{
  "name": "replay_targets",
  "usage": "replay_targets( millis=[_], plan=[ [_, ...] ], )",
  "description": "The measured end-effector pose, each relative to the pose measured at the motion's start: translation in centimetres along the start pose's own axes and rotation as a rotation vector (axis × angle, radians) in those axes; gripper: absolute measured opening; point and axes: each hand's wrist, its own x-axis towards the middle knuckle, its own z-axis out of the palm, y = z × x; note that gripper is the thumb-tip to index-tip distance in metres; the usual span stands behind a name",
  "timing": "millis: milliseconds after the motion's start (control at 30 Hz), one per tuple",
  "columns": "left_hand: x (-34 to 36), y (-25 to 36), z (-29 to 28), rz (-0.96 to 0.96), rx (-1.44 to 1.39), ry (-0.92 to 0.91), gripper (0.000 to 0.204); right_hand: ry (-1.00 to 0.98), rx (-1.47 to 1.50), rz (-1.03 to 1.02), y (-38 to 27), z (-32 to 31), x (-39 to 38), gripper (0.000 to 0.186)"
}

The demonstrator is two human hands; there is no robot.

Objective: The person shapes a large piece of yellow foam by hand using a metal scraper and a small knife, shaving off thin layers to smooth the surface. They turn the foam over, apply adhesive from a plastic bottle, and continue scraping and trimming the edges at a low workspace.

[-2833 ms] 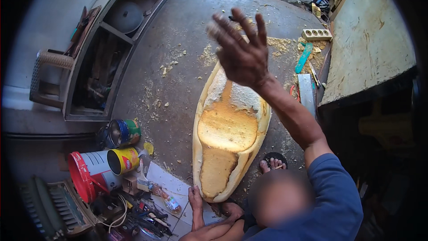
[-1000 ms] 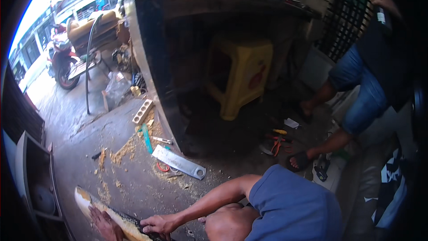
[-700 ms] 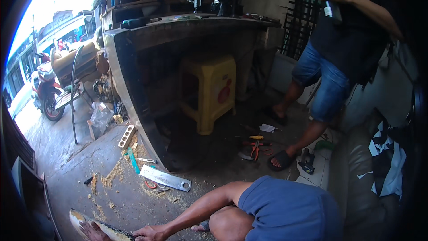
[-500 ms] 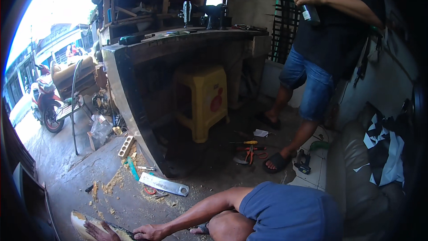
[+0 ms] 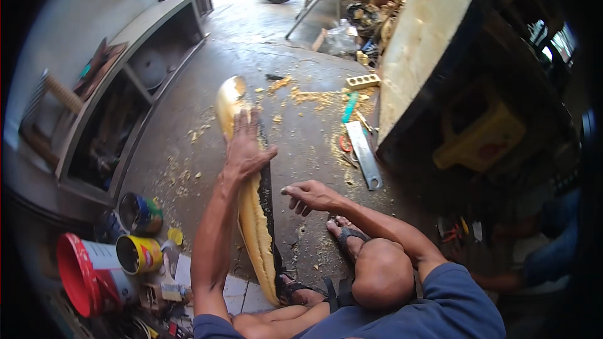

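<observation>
A long motorcycle seat of bare yellow foam (image 5: 252, 226) lies lengthwise in front of me, a dark strip along its right side. The foam is rough and torn along that edge. Across its upper part my left hand (image 5: 247, 150) rests flat, fingers stretched and the thumb out to the right. My right hand (image 5: 309, 196) hovers just right of the seat, its fingers loosely bent and apart with nothing in them. Foam crumbs (image 5: 314, 96) are scattered over the floor beyond. A flat metal blade-like tool (image 5: 364, 156) lies farther right.
A yellow bucket (image 5: 139, 254) and a red-and-white pail (image 5: 94, 276) stand at the left, below a low shelf (image 5: 135, 66). A power strip (image 5: 363, 81) lies near the bench side (image 5: 427, 37). A yellow stool (image 5: 483, 129) sits underneath. Another person's leg (image 5: 553, 238) shows at right.
My view has swung down and left, onto the seat. My right hand has come off the seat's dark edge, while my left hand is still on the foam.
</observation>
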Motion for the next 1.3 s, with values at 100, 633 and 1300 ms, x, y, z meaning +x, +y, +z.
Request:
replay_targets(
  millis=[100, 633, 1300],
  plan=[
    [-2.4, -3.3, -1.5, 0.056, 0.022, 0.047, 0.114, 0.029, -0.04, 0.001, 1.4, 0.9, 1.5, 0.047],
    [-6.9, 4.1, -1.1, -0.106, 0.182, -0.131, 0.117, 0.39, 0.052, 0.005, 12.9, -12.5, 6.5, 0.044],
    [-7.0, -4.4, 8.0, -0.025, 0.123, -0.162, 0.076, 0.862, -0.62, -0.017, 19.7, -18.2, -0.7, 0.068]
  ],
)
